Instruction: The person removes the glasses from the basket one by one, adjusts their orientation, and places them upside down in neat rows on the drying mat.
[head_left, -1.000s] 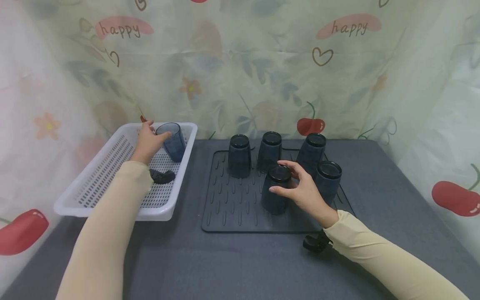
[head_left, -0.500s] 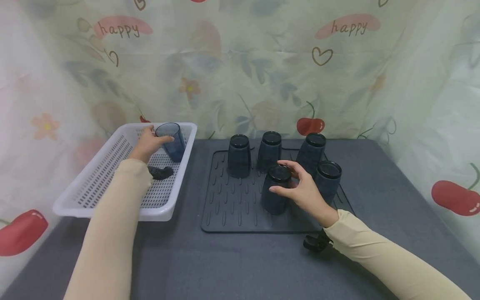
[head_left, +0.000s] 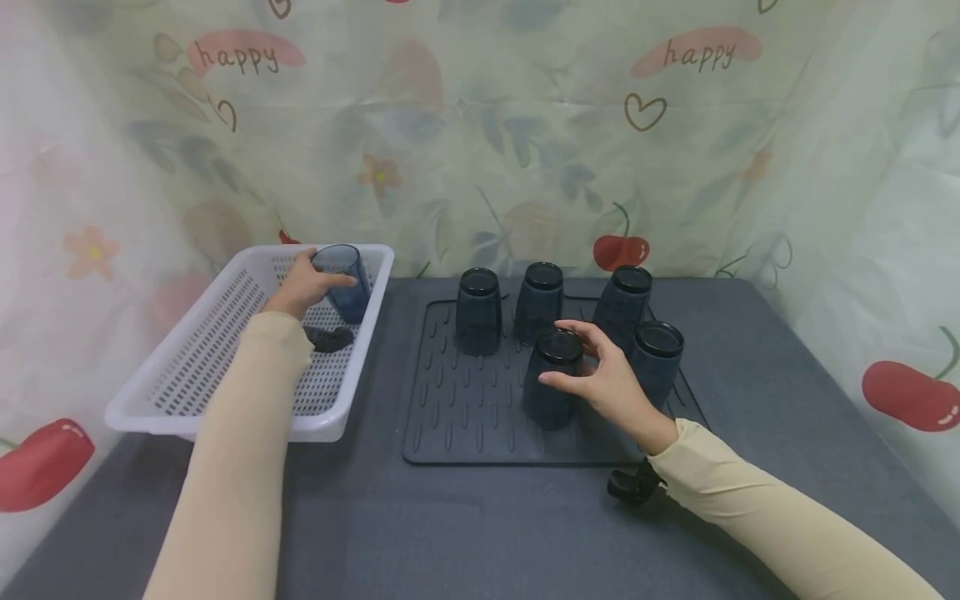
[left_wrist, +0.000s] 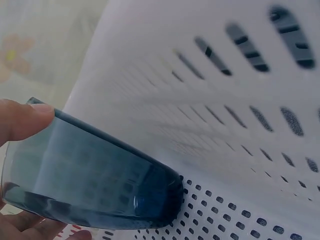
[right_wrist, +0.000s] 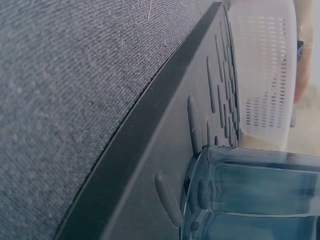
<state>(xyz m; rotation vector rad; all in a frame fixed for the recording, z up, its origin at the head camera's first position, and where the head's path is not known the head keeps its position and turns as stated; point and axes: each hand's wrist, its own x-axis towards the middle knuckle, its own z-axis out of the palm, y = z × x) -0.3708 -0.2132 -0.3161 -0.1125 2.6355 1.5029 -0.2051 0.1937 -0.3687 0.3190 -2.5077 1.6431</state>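
A blue-tinted drinking glass (head_left: 354, 298) stands mouth up inside the white perforated basket (head_left: 375, 333) at the left. My left hand (head_left: 300, 285) holds it near the rim; in the left wrist view the thumb (left_wrist: 25, 120) lies on the rim and the fingers are under the far side. My right hand (head_left: 611, 385) grips an upside-down drinking glass (head_left: 549, 396) on the dark drying mat (head_left: 465, 433), thumb in front and fingers behind its base. In the right wrist view this glass (right_wrist: 260, 192) touches the mat near its edge.
Several more upside-down glasses (head_left: 478, 321) stand on the mat behind and to the right of my right hand. Near that hand is a glass (head_left: 657, 362). A dark grey cloth (head_left: 450, 533) covers the table. A patterned curtain (head_left: 480, 167) hangs behind.
My left hand has shifted slightly right, and its thumb reaches further across the glass in the basket. The right hand and its glass have not moved.
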